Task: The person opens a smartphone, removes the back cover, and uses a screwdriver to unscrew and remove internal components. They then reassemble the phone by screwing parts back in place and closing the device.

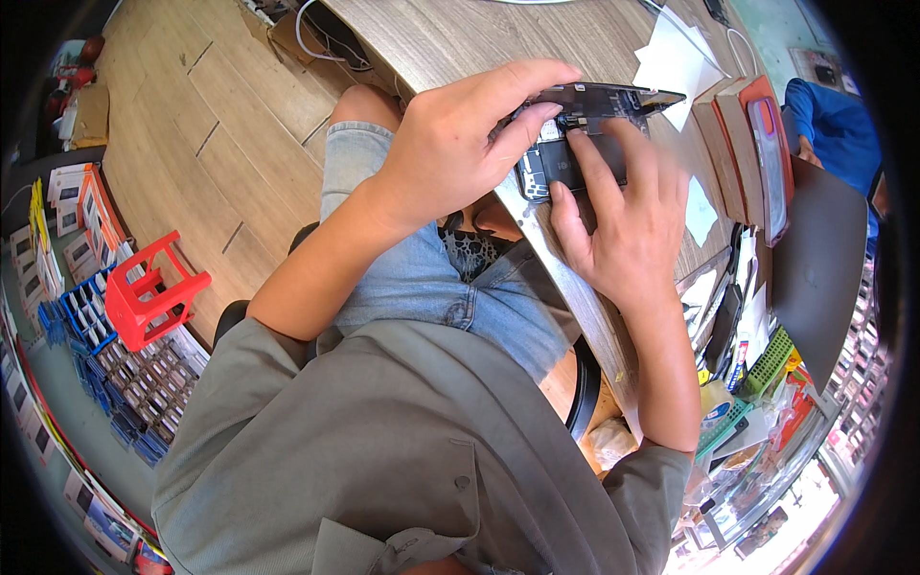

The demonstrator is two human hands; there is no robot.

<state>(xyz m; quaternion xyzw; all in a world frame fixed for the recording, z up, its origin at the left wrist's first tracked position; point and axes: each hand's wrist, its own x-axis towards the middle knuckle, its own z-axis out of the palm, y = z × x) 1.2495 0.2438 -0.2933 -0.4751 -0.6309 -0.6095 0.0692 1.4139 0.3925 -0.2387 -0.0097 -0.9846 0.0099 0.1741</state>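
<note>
An opened smartphone (565, 168) lies over the near edge of the wooden desk, its black battery and metal inner parts exposed. Its dark screen panel (613, 95) is raised at a steep tilt along the far side. With thumb and index finger, my left hand (452, 134) grips the left end of that panel. My right hand (628, 216) reaches in from the right, fingers apart. Its index fingertip touches the inside of the phone, while the thumb rests by the near edge of the body. The other right fingers are slightly blurred. Whether anything tiny lies under the fingertip is hidden.
White paper sheets (676, 62) lie on the desk (450, 38) beyond the phone. Upright boxes and a phone case (770, 163) stand to the right. Tools and green baskets (770, 362) crowd the lower right. A red stool (153, 292) is on the left; a blue-sleeved person (834, 125) sits far right.
</note>
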